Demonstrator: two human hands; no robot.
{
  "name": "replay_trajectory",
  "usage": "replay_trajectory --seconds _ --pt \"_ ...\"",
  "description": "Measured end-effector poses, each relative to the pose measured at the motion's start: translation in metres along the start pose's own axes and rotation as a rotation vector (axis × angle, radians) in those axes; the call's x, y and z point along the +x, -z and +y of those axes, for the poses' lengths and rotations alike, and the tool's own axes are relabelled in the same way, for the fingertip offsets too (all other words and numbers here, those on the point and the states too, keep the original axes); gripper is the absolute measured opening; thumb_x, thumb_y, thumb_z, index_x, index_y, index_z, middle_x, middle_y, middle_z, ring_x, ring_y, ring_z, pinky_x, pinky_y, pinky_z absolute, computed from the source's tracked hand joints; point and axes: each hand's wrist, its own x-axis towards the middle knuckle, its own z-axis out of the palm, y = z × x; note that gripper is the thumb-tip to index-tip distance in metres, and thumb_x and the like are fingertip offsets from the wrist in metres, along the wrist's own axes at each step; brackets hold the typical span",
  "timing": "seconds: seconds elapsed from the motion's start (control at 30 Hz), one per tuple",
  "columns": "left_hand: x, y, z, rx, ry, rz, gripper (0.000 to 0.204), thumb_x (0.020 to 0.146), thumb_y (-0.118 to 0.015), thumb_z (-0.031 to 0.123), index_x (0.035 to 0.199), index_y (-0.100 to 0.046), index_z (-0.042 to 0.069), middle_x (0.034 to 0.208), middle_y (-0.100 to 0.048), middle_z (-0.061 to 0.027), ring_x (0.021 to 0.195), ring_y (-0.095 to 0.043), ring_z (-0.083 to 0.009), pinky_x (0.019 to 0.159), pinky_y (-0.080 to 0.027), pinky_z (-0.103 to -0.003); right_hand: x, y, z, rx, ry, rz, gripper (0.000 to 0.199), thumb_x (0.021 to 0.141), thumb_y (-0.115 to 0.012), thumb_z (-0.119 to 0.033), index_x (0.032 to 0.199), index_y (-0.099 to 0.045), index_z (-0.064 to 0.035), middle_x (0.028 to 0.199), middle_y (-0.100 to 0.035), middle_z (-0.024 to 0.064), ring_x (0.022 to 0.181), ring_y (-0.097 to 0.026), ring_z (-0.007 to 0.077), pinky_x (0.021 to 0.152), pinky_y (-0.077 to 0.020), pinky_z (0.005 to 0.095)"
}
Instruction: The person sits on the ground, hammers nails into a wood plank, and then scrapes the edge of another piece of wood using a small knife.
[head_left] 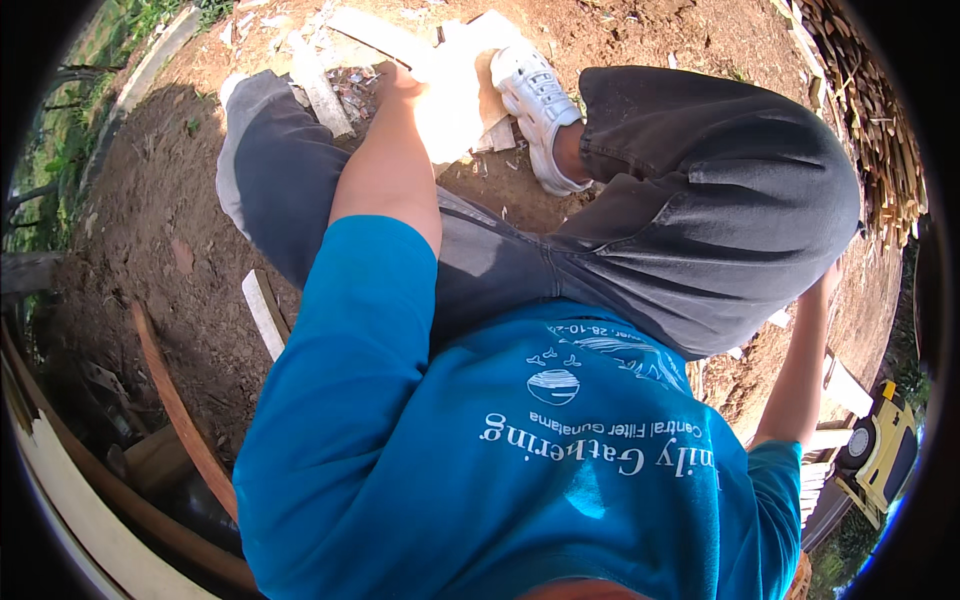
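The left hand [445, 95] reaches down to the ground in bright sun, just beside the white shoe [538, 100] on its left. It lies on a pale flat piece of wood [478, 60] that sits partly under that shoe. The glare washes out the fingers, so I cannot tell whether they grip the piece or only press on it. The wood's long axis seems to run from near the shoe's heel up and away toward the toe end, tilted slightly right; its far end points away from the person. A second pale strip of wood [322, 92] lies left of the shoe beyond the arm, angled the same way. The right hand [830, 280] is hidden behind the knee, well right of the shoe; its state cannot be told.
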Motion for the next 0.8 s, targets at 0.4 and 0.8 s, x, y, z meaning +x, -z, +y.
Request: replay_trajectory --seconds 0.4,0.8 --pt "-0.032 0.03 0.027 0.192 0.093 0.289 0.068 0.085 -0.067 0.039 0.131 -0.046 -0.006 0.134 -0.051 -0.0219 0.132 -0.046 -0.0378 0.104 -0.046 -0.053 0.055 -0.348 -0.007 0.07 0.13 -0.821 0.023 0.102 -0.061 -0.031 0.105 -0.065 -0.0081 0.083 -0.063 0.0014 0.065 -0.056 0.0109 0.055 -0.0454 0.0262" --pt "0.046 0.04 0.09 -0.453 -0.308 0.333 0.026 0.098 -0.057 0.026 0.095 -0.074 0.006 0.102 -0.065 -0.0123 0.099 -0.06 -0.0315 0.09 -0.046 -0.044 -0.014 -0.518 -0.009 -0.169 0.325 -1.235 0.024 0.103 -0.06 -0.03 0.089 -0.059 -0.0111 0.069 -0.049 -0.0085 0.056 -0.042 0.0024 0.051 -0.0345 0.0221"
